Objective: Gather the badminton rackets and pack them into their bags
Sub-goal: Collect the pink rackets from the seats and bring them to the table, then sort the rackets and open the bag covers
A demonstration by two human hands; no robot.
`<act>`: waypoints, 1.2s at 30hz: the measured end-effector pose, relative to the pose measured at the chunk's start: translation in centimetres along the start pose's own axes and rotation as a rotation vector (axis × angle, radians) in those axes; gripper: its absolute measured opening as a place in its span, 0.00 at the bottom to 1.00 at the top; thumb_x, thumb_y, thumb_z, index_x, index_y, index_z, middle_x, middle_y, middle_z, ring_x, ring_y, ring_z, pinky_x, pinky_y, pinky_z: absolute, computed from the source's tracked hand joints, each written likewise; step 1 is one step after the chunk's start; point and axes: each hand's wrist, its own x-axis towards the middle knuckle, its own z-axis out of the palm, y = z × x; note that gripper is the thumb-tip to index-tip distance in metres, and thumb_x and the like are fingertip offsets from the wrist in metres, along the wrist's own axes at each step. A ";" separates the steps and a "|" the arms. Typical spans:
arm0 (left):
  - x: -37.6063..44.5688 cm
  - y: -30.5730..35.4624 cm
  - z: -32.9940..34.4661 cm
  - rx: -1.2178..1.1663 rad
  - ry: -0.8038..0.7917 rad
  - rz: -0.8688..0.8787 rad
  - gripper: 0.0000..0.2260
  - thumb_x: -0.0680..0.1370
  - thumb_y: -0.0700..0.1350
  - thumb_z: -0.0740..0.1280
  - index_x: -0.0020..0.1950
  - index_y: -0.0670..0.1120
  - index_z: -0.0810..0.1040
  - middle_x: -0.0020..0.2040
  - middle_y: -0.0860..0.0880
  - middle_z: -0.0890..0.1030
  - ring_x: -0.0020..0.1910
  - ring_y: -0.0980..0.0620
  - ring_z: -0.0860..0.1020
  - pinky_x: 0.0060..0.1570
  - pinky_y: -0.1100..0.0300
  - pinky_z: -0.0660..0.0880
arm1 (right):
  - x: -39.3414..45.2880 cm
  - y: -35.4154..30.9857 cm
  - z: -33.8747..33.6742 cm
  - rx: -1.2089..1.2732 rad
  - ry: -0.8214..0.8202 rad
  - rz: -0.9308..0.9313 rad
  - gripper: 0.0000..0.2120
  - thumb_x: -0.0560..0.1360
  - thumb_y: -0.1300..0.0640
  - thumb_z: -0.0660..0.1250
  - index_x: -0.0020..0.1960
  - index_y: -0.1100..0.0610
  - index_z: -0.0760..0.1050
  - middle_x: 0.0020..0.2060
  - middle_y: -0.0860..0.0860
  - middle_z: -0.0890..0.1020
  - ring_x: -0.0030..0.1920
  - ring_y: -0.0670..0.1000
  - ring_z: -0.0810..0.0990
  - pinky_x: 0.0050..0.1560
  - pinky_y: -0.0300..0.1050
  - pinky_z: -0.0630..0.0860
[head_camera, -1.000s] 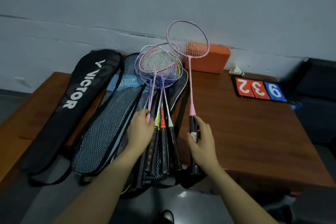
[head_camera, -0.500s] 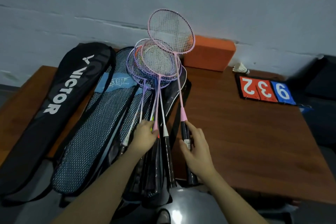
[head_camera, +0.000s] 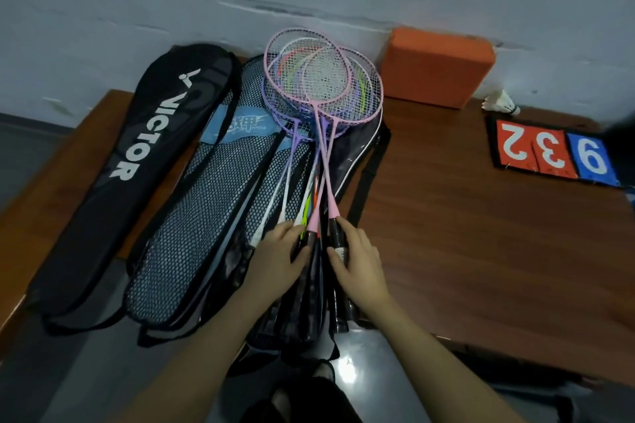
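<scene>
You were at the gathering step: your left hand [head_camera: 278, 259] gripped the bunched handles of the rackets [head_camera: 323, 86], and your right hand [head_camera: 357, 264] curled round the pink racket's [head_camera: 340, 89] black grip, pressed in beside the bunch. The fan lay on the bags at the table [head_camera: 481, 233] edge. By my count: two pink frames, at least one purple, the rest overlapped beyond counting. One black Victor bag [head_camera: 137, 161], a mesh bag [head_camera: 192, 233], a clear one [head_camera: 364, 148] beneath. Next, I'd judge, you needed a bag mouth opened.

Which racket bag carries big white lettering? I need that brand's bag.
The solid black bag farthest left, printed VICTOR; the mesh bags beside it lack such lettering.
</scene>
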 end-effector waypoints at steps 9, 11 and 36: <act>-0.6 0.0 -0.8 0.245 -0.041 0.076 0.20 0.78 0.50 0.61 0.68 0.45 0.69 0.69 0.45 0.69 0.66 0.46 0.68 0.64 0.52 0.64 | 0.1 -0.5 0.2 -0.268 0.038 0.076 0.22 0.79 0.51 0.57 0.72 0.48 0.61 0.61 0.53 0.69 0.57 0.57 0.68 0.57 0.53 0.62; -0.6 -0.2 -1.2 0.246 -0.035 0.105 0.19 0.77 0.49 0.62 0.67 0.44 0.70 0.67 0.44 0.71 0.65 0.46 0.68 0.63 0.51 0.65 | 0.5 -1.1 0.0 -0.323 0.070 0.067 0.19 0.77 0.54 0.59 0.68 0.52 0.66 0.61 0.55 0.70 0.58 0.58 0.69 0.56 0.53 0.62; 2.7 -29.3 -20.5 0.277 -0.102 -0.001 0.23 0.70 0.54 0.70 0.59 0.40 0.76 0.55 0.40 0.76 0.52 0.37 0.75 0.48 0.46 0.74 | 12.3 -24.9 21.5 -0.081 -0.027 0.018 0.15 0.76 0.56 0.63 0.62 0.55 0.73 0.52 0.51 0.81 0.51 0.53 0.79 0.58 0.51 0.71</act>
